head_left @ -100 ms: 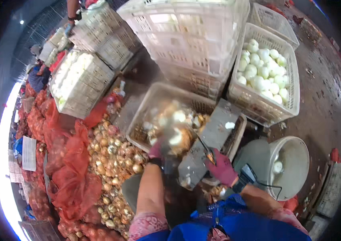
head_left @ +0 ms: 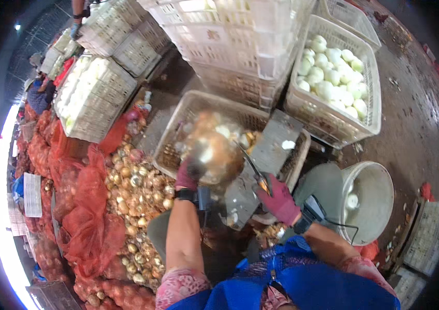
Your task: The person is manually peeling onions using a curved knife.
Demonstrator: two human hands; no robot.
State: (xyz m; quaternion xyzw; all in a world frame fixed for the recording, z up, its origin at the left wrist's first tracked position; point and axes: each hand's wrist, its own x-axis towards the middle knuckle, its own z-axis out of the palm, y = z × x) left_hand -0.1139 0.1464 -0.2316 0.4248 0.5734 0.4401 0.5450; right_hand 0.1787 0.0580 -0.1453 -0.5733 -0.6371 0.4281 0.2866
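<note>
My left hand (head_left: 189, 173), in a dark red glove, reaches over the near rim of a pale plastic crate (head_left: 160, 157). Its fingers are smeared by motion. A whitish onion (head_left: 206, 154) shows blurred right by the fingertips; whether it is held I cannot tell. Brown skins and more onions (head_left: 210, 124) blur together inside the crate. In my right hand (head_left: 277, 199), also gloved in dark red, is a knife (head_left: 253, 168) with an orange and black handle, its thin blade pointing up and left. A grey board (head_left: 276, 147) with white scraps lies across the crate's right part.
Unpeeled onions (head_left: 139, 191) and red mesh sacks (head_left: 87, 206) cover the left floor. Stacked white crates (head_left: 240, 41) stand ahead, a crate of peeled onions (head_left: 333, 77) at far right. A whitish bucket (head_left: 372, 201) stands right. Another person's arm (head_left: 78, 13) shows at top left.
The whole view has shifted, so everything sits higher and further left. My left hand has moved slightly left along the crate. The knife's tip has swung a little forward and left.
</note>
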